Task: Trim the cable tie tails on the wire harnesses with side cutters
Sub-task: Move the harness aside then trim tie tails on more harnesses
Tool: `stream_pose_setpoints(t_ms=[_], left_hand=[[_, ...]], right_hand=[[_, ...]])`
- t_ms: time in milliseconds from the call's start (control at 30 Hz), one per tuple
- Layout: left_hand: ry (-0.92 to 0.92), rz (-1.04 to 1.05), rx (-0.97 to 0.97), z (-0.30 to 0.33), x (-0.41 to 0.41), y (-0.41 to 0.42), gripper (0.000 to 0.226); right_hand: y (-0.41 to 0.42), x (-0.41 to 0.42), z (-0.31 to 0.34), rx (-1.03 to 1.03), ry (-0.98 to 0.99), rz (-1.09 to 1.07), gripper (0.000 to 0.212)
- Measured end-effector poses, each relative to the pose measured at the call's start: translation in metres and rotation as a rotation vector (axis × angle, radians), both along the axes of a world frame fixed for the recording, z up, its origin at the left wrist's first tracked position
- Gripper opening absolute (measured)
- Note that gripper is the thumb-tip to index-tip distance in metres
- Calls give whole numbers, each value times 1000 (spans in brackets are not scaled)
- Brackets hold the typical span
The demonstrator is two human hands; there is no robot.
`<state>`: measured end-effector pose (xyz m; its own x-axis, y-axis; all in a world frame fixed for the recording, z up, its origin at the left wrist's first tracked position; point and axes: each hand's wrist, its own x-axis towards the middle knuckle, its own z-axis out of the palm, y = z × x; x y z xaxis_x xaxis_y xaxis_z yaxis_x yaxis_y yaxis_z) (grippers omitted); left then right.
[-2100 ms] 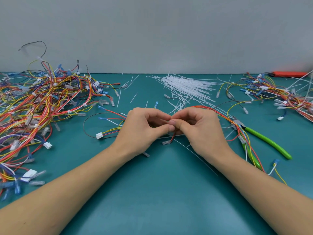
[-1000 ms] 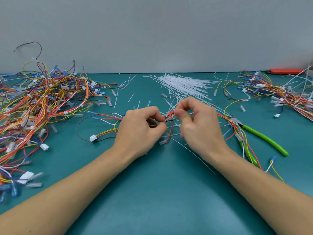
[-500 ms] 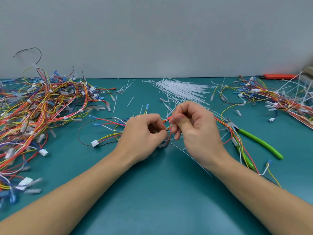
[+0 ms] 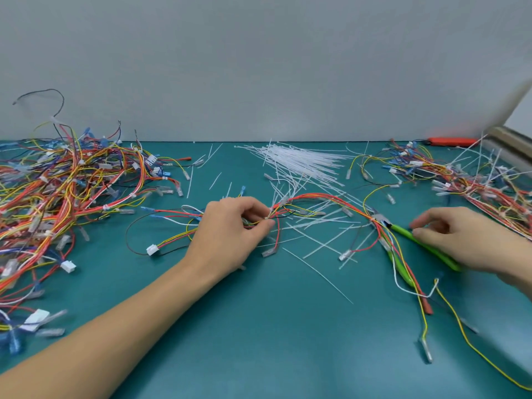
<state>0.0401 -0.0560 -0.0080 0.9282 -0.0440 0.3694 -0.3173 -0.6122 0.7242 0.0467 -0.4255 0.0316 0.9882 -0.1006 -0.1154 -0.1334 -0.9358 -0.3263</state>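
Observation:
A wire harness point(image 4: 316, 198) of red, yellow, white and black wires lies across the middle of the teal table. My left hand point(image 4: 233, 228) pinches it at a white cable tie near the centre. The side cutters point(image 4: 403, 233) with green handles lie to the right, partly under the harness wires. My right hand point(image 4: 457, 237) hovers over the upper green handle, its fingers loosely curled around nothing, thumb tip close to the handle.
A big heap of harnesses point(image 4: 57, 197) fills the left side. Another heap with long tie tails point(image 4: 460, 180) lies at the back right. Loose white cable ties point(image 4: 302, 162) and cut tails are scattered in the middle. An orange tool point(image 4: 450, 141) sits by the wall.
My right hand has let go of the harness and moved right to the cutters' handle. My left hand keeps its pinch on the tie.

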Motion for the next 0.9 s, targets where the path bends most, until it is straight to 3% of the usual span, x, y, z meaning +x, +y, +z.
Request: stream_pose_setpoints(t_ms=[167, 300, 367, 433, 500, 567, 667, 733, 800, 833, 900], left_hand=[[65, -22, 39, 8, 2, 7, 14], [165, -79, 117, 22, 4, 13, 15], [203, -104, 134, 36, 6, 19, 13], [197, -121, 134, 54, 6, 27, 14], [163, -137, 123, 70, 6, 37, 14], [149, -134, 81, 82, 6, 45, 14], [191, -183, -173, 91, 7, 53, 13], [189, -216, -355, 93, 9, 56, 11], [190, -204, -517, 93, 13, 59, 10], [195, -186, -599, 92, 15, 61, 10], [205, -148, -751, 90, 20, 65, 10]], right_hand=[[-3, -16, -20, 84, -160, 56, 14], [-35, -9, -26, 39, -81, -14, 15], [-55, -13, -27, 136, -74, -83, 19], [-72, -21, -29, 510, -118, -156, 18], [-86, -22, -38, 905, -85, -194, 39], [-96, -15, -45, 1239, -47, -85, 39], [-90, -14, -38, 1739, -47, 131, 56], [-93, -14, -29, 1914, 11, 223, 60], [-90, -15, -25, 1924, 67, 177, 59], [-89, -16, -26, 1833, 15, 69, 59], [-87, -9, -19, 1436, -158, -78, 50]])
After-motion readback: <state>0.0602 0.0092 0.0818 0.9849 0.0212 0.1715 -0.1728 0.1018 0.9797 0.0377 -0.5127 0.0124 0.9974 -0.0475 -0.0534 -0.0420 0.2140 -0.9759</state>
